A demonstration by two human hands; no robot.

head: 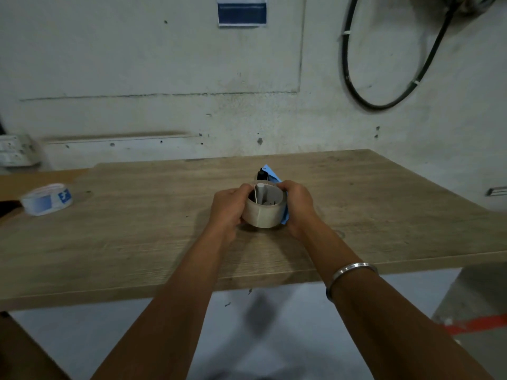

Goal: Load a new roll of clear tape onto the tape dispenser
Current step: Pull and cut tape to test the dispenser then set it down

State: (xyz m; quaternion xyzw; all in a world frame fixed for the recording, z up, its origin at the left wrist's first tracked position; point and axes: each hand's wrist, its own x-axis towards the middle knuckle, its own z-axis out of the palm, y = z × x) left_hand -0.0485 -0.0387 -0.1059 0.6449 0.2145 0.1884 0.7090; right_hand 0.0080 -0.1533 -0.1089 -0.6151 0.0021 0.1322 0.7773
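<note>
Frame centre: left hand (229, 207) and right hand (297, 204) clasp clear tape roll (262, 213) between them, over blue dispenser (270, 175), above tabletop (137, 242).

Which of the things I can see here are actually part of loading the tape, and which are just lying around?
Part of the job:
- clear tape roll, held by the left hand and the right hand
- blue tape dispenser, mostly hidden behind the roll

Just lying about:
- white and blue tape roll at the table's left end
- black cable loop on the wall
- blue and white paper on the wall
</note>
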